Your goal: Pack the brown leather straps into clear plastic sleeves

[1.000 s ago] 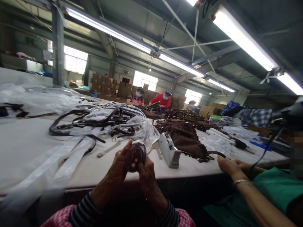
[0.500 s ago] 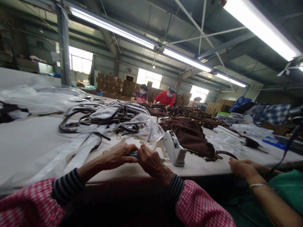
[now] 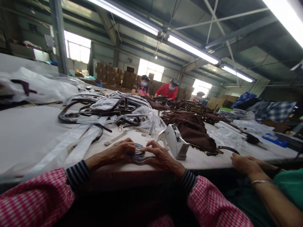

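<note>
Left hand (image 3: 115,152) and right hand (image 3: 161,156) pinch a small coiled dark strap (image 3: 138,155) on my smooth white table (image 3: 35,135); a grey plastic tape dispenser (image 3: 177,142) sits at one o'clock, beneath long fluorescent tubes (image 3: 191,49).

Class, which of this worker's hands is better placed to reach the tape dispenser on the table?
The right hand, probably: it lies closer to the tape dispenser, while the left hand is farther off beyond the coiled strap.
</note>
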A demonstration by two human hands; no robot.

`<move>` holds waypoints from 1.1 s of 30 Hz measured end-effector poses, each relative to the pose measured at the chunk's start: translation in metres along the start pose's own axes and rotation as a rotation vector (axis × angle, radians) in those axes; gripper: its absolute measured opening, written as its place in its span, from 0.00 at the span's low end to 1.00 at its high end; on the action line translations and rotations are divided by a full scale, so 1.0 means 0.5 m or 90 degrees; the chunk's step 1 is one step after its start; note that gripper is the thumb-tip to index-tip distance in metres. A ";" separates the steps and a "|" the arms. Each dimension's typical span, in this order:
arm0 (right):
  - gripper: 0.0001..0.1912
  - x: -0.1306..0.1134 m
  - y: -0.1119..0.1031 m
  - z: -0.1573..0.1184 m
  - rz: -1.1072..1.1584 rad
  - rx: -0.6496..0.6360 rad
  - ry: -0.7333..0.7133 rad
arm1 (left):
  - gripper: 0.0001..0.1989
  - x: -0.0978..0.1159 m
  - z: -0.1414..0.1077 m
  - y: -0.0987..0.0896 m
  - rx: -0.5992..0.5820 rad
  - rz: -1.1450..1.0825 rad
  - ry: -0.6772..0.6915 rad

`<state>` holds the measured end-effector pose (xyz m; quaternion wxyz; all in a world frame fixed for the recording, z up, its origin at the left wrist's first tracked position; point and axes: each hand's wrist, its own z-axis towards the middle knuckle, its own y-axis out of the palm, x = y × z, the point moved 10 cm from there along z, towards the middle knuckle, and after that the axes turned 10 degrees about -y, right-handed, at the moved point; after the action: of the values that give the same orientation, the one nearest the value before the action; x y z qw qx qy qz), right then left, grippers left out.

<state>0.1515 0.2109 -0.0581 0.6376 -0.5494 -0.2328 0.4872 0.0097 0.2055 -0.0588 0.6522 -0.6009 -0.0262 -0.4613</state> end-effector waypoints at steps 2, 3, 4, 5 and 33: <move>0.13 0.010 0.007 0.021 -0.006 0.006 -0.013 | 0.07 0.003 0.007 -0.001 -0.022 0.039 0.000; 0.09 0.012 0.011 0.031 -0.001 0.013 -0.017 | 0.08 0.008 0.010 0.002 -0.025 0.073 0.000; 0.06 0.013 0.015 0.040 0.007 0.019 -0.018 | 0.09 0.013 0.012 0.007 -0.021 0.111 -0.005; 0.06 0.014 0.019 0.047 0.017 0.027 -0.017 | 0.09 0.017 0.013 0.013 -0.010 0.147 -0.016; 0.08 0.051 0.040 0.016 0.001 0.099 -0.013 | 0.06 0.002 0.038 0.089 0.090 0.267 -0.062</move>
<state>0.1483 0.2354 -0.0804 0.6755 -0.4937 -0.2003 0.5097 0.0483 0.2137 -0.0869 0.7721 -0.5678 0.0358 -0.2832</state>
